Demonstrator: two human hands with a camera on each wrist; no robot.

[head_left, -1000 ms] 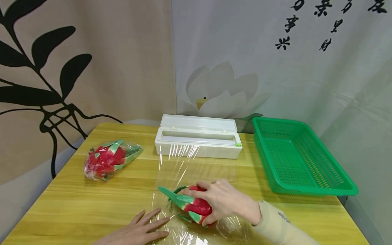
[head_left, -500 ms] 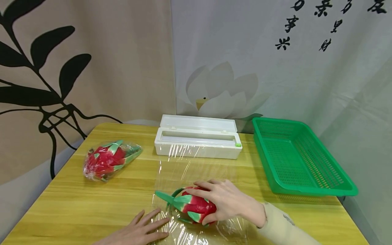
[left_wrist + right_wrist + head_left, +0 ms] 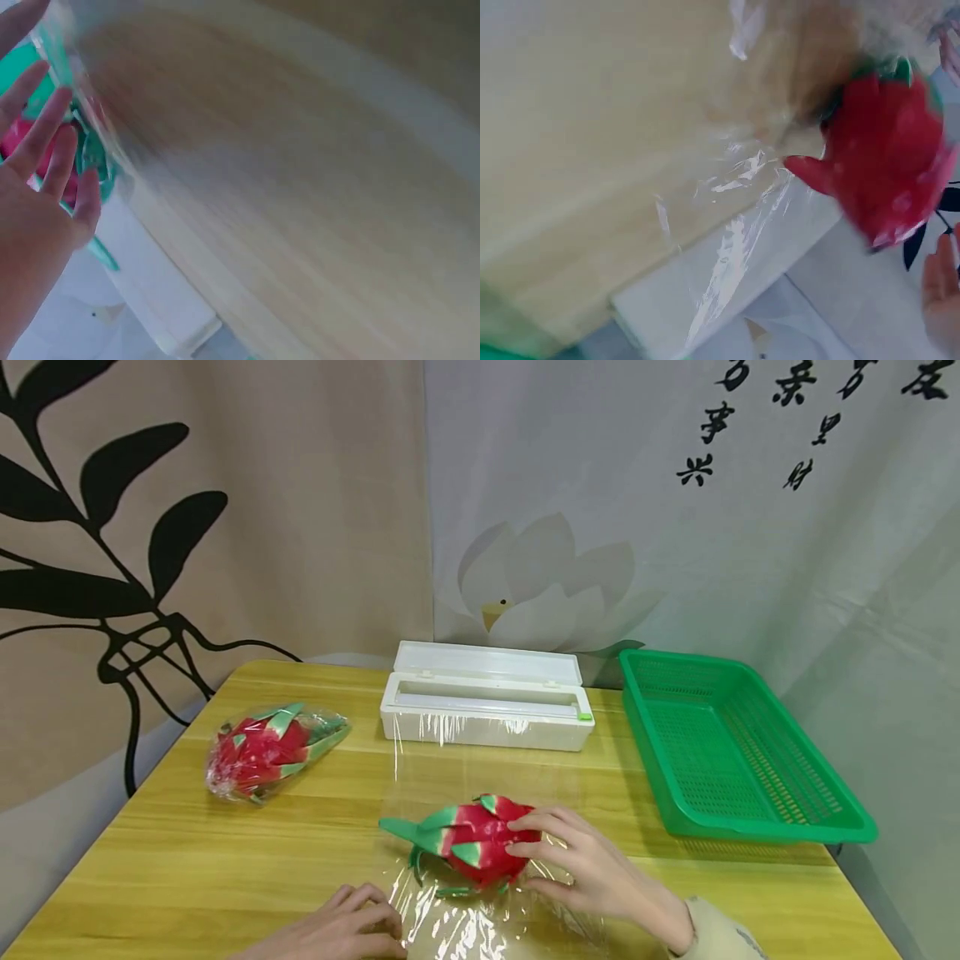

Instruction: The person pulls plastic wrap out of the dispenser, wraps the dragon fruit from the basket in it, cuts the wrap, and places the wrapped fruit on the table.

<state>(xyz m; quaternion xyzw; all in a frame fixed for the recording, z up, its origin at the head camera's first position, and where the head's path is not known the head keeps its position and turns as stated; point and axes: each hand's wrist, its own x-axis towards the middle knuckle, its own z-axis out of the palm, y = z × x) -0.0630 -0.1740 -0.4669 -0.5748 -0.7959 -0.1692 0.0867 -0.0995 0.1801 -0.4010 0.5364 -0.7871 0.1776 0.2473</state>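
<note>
A red dragon fruit [image 3: 487,852] with green leaf tips lies on a sheet of clear plastic wrap [image 3: 476,931], its leafy end toward the left. At its right side is my right hand [image 3: 600,872], fingers extended and nearly straight, fingertips at the fruit's skin; in the right wrist view that hand [image 3: 943,300] looks apart from the fruit [image 3: 889,150]. My left hand [image 3: 337,927] is at the wrap's left edge, fingers somewhat bent. The left wrist view shows its fingers [image 3: 56,146] spread and loose, with no wrap plainly pinched between them.
Wrap runs back to a white dispenser box [image 3: 487,731] with its lid raised. A wrapped dragon fruit [image 3: 262,752] lies on the left of the wooden table [image 3: 187,877]. A green basket [image 3: 678,777] stands at the right edge, with a curtain behind.
The dragon fruit has turned over and shifted slightly away from me. My right hand has loosened from its top and drawn back to the right. My left fingers, flat before, have bent.
</note>
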